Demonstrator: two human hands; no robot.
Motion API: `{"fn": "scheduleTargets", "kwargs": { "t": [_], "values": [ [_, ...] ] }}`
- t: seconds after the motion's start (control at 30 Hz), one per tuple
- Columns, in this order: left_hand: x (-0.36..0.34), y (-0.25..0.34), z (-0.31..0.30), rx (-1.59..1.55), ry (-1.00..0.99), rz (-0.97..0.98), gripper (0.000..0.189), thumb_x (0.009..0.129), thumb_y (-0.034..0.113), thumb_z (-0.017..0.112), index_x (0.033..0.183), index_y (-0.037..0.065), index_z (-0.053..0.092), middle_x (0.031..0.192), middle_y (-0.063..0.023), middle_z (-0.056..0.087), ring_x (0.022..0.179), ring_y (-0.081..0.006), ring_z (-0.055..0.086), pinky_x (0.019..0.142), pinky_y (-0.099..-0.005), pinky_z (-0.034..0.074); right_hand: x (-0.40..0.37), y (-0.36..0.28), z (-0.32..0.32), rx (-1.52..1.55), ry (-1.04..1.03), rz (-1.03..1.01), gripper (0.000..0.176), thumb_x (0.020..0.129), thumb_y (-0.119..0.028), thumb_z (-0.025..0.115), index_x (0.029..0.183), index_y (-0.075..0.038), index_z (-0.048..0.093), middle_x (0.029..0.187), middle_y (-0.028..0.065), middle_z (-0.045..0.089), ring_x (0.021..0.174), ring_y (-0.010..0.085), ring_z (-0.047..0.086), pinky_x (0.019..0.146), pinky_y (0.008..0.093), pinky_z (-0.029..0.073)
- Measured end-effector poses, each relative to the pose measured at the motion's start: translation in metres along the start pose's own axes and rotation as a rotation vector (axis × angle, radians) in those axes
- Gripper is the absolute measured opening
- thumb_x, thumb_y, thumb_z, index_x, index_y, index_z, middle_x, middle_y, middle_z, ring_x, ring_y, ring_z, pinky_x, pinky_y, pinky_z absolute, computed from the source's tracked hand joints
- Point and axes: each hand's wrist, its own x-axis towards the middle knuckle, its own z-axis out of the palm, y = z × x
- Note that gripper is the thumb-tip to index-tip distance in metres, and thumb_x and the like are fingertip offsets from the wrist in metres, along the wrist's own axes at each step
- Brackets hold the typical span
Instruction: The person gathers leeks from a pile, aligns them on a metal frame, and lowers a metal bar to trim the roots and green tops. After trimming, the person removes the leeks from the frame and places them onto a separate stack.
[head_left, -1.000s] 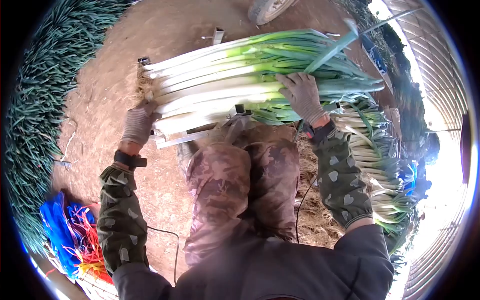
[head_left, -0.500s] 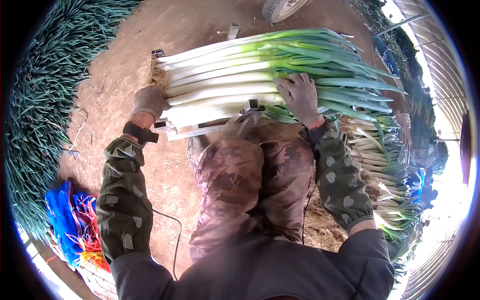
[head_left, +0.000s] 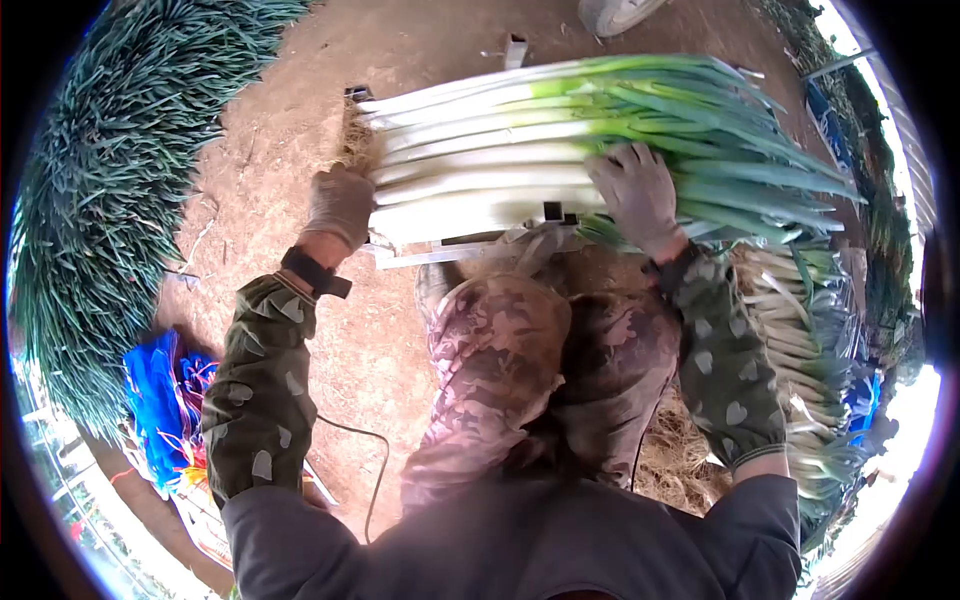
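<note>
Head view
Step in hand: by my judgement, squaring up the bundle of leeks on the metal rack so that the root ends sat flush.
Where the bundle was: lying flat on the rack, just beyond my knees, above the dirt floor.
Left hand: gloved, cupped against the white root ends; I could not tell whether the fingers hooked round any stalk.
Right hand: gloved, fingers spread, palm pressed flat on top where white turned to green; it clasped nothing.
Long axis: the stalks ran across the view from side to side, all parallel.
Pointing: white root ends toward my left, green tops toward my right, fanning out past the rack.
Next move calls for: as I judged it, an even push from the left against the ends while the right palm kept the top layer from sliding or rolling off.
Nearby: more leeks heaped at my right, blue and red ties down at my left, a bank of green tops beyond them.
</note>
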Motion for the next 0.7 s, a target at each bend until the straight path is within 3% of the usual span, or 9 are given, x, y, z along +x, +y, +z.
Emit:
{"fn": "scheduleTargets", "kwargs": {
  "t": [0.1, 0.2, 0.23, 0.27, 0.37, 0.4, 0.57, 0.6, 0.7],
  "values": [
    [0.013, 0.006, -0.018, 0.065, -0.134, -0.046, 0.022, 0.084, 0.025, 0.078, 0.1, 0.011, 0.076, 0.105, -0.0099, 0.073, 0.103, -0.0292, 0.067, 0.08, -0.0508, 0.05, 0.013, 0.002, 0.002, -0.057, -0.058, 0.023, 0.018, 0.097, -0.029, 0.061, 0.103, -0.017, 0.073, 0.099, 0.005, 0.063, 0.102, 0.0289, 0.058, 0.088, 0.0437, 0.046],
    [0.007, 0.008, -0.05, -0.293, 0.189, -0.031, 0.026, 0.08, 0.022, 0.081, 0.103, 0.012, 0.075, 0.107, -0.0102, 0.07, 0.101, -0.03, 0.067, 0.082, -0.0513, 0.05, 0.007, -0.002, -0.001, -0.076, -0.074, 0.025, 0.017, 0.098, -0.029, 0.061, 0.102, -0.017, 0.071, 0.1, 0.0069, 0.063, 0.102, 0.0299, 0.058, 0.088, 0.0447, 0.046],
    [0.008, 0.014, -0.051, -0.575, 0.307, -0.075, 0.03, 0.079, 0.021, 0.083, 0.105, 0.009, 0.073, 0.111, -0.0126, 0.067, 0.102, -0.0332, 0.066, 0.083, -0.0508, 0.051, 0.003, -0.004, -0.001, -0.05, -0.059, 0.022, 0.016, 0.098, -0.029, 0.061, 0.102, -0.016, 0.071, 0.101, 0.0074, 0.063, 0.102, 0.0301, 0.058, 0.088, 0.0449, 0.046],
    [0.008, 0.021, -0.058, -0.867, 0.31, -0.115, 0.028, 0.083, 0.019, 0.081, 0.107, 0.007, 0.071, 0.113, -0.0132, 0.066, 0.104, -0.0362, 0.065, 0.085, -0.0472, 0.052, 0.003, -0.003, -0.002, -0.059, -0.068, 0.03, 0.016, 0.097, -0.028, 0.061, 0.102, -0.016, 0.07, 0.101, 0.0071, 0.063, 0.102, 0.0298, 0.058, 0.088, 0.045, 0.046],
    [0.013, 0.03, -0.017, -1.021, 0.669, -0.316, 0.03, 0.094, 0.023, 0.074, 0.117, 0.004, 0.067, 0.114, -0.0211, 0.064, 0.104, -0.0405, 0.063, 0.088, -0.0432, 0.053, 0.011, -0.004, 0.0, 0.005, -0.071, 0.049, 0.014, 0.096, -0.026, 0.061, 0.102, -0.017, 0.069, 0.101, 0.0064, 0.062, 0.102, 0.0293, 0.057, 0.089, 0.0457, 0.046],
    [0.01, 0.019, -0.003, -1.123, 0.647, -0.338, 0.039, 0.1, 0.028, 0.069, 0.129, 0.002, 0.064, 0.124, -0.0212, 0.065, 0.11, -0.0351, 0.064, 0.092, -0.0402, 0.053, 0.011, -0.006, 0.0, 0.006, -0.056, 0.047, 0.013, 0.096, -0.026, 0.061, 0.102, -0.016, 0.069, 0.102, 0.0065, 0.061, 0.102, 0.0295, 0.057, 0.089, 0.0458, 0.046],
    [-0.009, -0.02, 0.061, -2.043, 0.497, -0.481, 0.061, 0.108, 0.044, 0.053, 0.147, -0.003, 0.052, 0.15, -0.0101, 0.055, 0.136, -0.0203, 0.05, 0.116, -0.0342, 0.038, 0.009, -0.01, 0.008, -0.021, -0.03, 0.023, 0.014, 0.095, -0.022, 0.061, 0.105, -0.014, 0.068, 0.102, 0.0084, 0.059, 0.102, 0.0319, 0.056, 0.089, 0.0472, 0.046],
    [-0.009, -0.013, 0.059, -2.093, 0.525, -0.371, 0.064, 0.109, 0.048, 0.05, 0.149, -0.001, 0.05, 0.151, -0.0098, 0.054, 0.141, -0.0208, 0.046, 0.121, -0.0342, 0.03, 0.01, -0.01, 0.008, -0.023, -0.015, 0.022, 0.014, 0.095, -0.022, 0.061, 0.105, -0.014, 0.068, 0.102, 0.0087, 0.059, 0.102, 0.0323, 0.056, 0.089, 0.0474, 0.046],
    [-0.009, -0.005, 0.051, -2.008, 0.505, -0.36, 0.07, 0.11, 0.053, 0.041, 0.154, -0.001, 0.043, 0.157, -0.0114, 0.047, 0.146, -0.0218, 0.04, 0.123, -0.0345, 0.027, 0.012, -0.01, 0.008, -0.045, -0.031, 0.014, 0.013, 0.095, -0.021, 0.061, 0.102, -0.012, 0.067, 0.101, 0.0102, 0.06, 0.102, 0.0327, 0.056, 0.089, 0.0467, 0.046]
  ]
}}
